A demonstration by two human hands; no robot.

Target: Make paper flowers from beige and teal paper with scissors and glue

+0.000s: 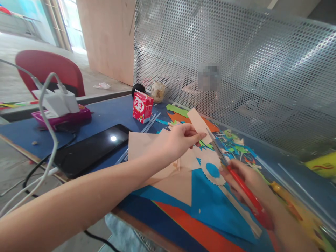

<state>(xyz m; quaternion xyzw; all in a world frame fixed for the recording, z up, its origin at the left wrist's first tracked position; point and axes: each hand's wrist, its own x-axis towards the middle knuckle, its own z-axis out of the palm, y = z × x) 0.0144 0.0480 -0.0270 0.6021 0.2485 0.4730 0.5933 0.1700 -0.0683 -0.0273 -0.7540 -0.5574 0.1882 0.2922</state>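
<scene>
My left hand [181,140] pinches a strip of pale peach paper [197,121] and holds it up over the blue table. My right hand [249,183] grips red-handled scissors [237,180], whose metal blades [215,146] point up to the strip's lower edge. Under the hands lie a peach sheet [147,143], a blue sheet [210,206] and an orange sheet [194,227]. A white scalloped paper ring with a blue centre [212,170] rests on them.
A black tablet [91,148] lies at the left, by white chargers on a magenta box [61,117] with trailing cables. A red carton [142,107] and a small jar [158,91] stand at the back. Coloured scraps [236,145] litter the table below the perforated metal screen [236,63]. A red chair [49,71] stands beyond.
</scene>
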